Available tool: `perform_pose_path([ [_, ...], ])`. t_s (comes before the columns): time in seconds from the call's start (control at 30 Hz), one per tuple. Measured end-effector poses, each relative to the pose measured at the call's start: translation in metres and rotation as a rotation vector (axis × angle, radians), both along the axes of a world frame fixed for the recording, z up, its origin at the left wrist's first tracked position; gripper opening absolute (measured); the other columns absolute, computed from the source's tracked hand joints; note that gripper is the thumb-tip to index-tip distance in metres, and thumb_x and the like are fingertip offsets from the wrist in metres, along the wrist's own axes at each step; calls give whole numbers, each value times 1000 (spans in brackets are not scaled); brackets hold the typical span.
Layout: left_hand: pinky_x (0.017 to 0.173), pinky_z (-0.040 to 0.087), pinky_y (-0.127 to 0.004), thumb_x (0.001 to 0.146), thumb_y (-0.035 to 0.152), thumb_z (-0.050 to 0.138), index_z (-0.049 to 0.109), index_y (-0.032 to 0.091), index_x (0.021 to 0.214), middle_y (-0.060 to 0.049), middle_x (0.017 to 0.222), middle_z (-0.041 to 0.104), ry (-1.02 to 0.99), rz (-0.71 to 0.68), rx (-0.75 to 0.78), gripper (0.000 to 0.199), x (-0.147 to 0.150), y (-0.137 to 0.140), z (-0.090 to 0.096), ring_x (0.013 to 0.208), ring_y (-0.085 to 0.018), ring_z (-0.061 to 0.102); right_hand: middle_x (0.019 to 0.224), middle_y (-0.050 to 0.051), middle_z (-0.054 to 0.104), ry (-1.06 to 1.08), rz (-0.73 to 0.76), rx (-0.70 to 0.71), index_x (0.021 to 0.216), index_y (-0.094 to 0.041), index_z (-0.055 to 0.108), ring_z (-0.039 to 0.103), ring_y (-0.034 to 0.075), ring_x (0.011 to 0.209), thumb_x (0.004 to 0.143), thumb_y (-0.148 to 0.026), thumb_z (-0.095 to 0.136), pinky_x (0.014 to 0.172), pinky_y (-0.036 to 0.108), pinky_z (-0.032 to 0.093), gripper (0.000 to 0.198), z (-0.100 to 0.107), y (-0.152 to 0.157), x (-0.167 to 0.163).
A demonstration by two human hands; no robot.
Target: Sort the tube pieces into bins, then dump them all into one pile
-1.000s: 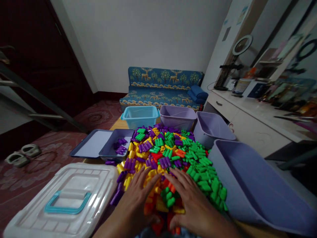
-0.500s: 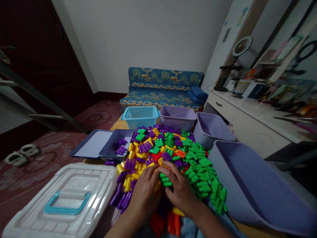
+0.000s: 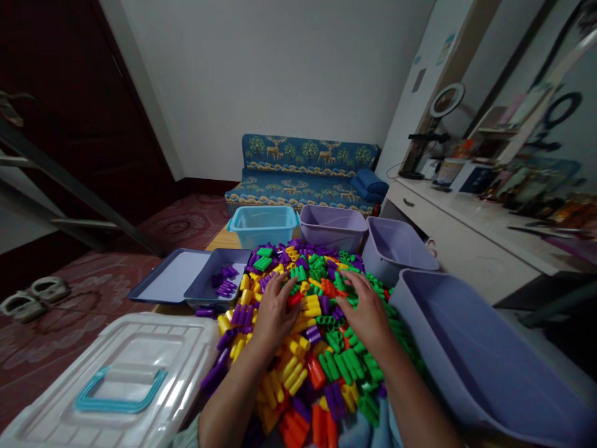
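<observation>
A wide heap of plastic tube-shaped building pieces [image 3: 321,320] in green, yellow, purple and red-orange spreads before me. My left hand [image 3: 277,311] rests over the heap's middle left, fingers apart, above yellow and purple pieces. Opposite it, my right hand [image 3: 366,314] lies over green pieces with its fingers spread. Neither hand has anything visibly in its grasp; some fingertips touch or hover just over the pieces, I cannot tell which. Between the hands show yellow pieces [image 3: 310,305] and green ones [image 3: 326,320].
Behind the heap stand a light-blue bin [image 3: 263,225] and a purple bin [image 3: 333,221]. Two more purple bins [image 3: 398,246] line the right side, the nearest one [image 3: 466,348] large. A dark-blue tray [image 3: 196,289] holds purple pieces. A white lid [image 3: 135,348] with a blue handle lies front left.
My hands have moved apart and forward, from close together to either side of the heap's middle. Pieces between and below them now show. The view has shifted slightly.
</observation>
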State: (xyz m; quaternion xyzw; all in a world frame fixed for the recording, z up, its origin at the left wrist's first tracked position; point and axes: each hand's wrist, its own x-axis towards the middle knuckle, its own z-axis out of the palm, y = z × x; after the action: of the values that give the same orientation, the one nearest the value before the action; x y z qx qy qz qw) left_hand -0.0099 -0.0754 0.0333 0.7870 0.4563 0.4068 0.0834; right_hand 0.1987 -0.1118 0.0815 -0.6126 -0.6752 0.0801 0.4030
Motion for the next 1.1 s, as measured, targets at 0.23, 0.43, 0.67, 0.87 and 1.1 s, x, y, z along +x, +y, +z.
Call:
perform_pose_path([
  [0.23,103,41,-51,88,31,55,66,21,109,-11,123,57,96,-34,-13,26,-2,-3,-7,123,-29,45,111,8,68,-352,-138,-491,119,-24,61,68,23,79,77,-34,65,70,36,52,43,9,-64,30],
  [0.43,103,42,-49,90,31,52,66,20,110,-11,123,56,98,-36,-11,26,-2,-5,-6,119,-27,49,124,12,62,-511,-133,-555,129,-22,56,65,29,102,80,-19,59,83,40,51,49,-9,-74,24],
  [0.67,102,42,-50,92,31,48,64,22,114,-11,127,54,117,-33,-20,29,-4,-4,-11,122,-27,47,119,18,61,-153,-81,-387,125,-10,58,66,26,95,81,-13,51,86,39,51,44,-30,-40,-2],
  [0.87,99,44,-53,86,39,57,62,23,120,-14,133,50,180,-14,-9,38,-4,-11,-10,123,-32,47,128,11,58,364,132,-323,132,-22,49,65,19,98,77,-18,51,75,31,57,55,-25,-25,-20],
  [1.1,86,50,-50,78,55,61,59,22,123,-15,114,61,288,135,-189,56,-16,-36,31,104,-33,59,116,16,66,-214,-110,-443,126,-15,56,62,33,107,78,-42,62,94,52,45,55,-11,-39,20],
])
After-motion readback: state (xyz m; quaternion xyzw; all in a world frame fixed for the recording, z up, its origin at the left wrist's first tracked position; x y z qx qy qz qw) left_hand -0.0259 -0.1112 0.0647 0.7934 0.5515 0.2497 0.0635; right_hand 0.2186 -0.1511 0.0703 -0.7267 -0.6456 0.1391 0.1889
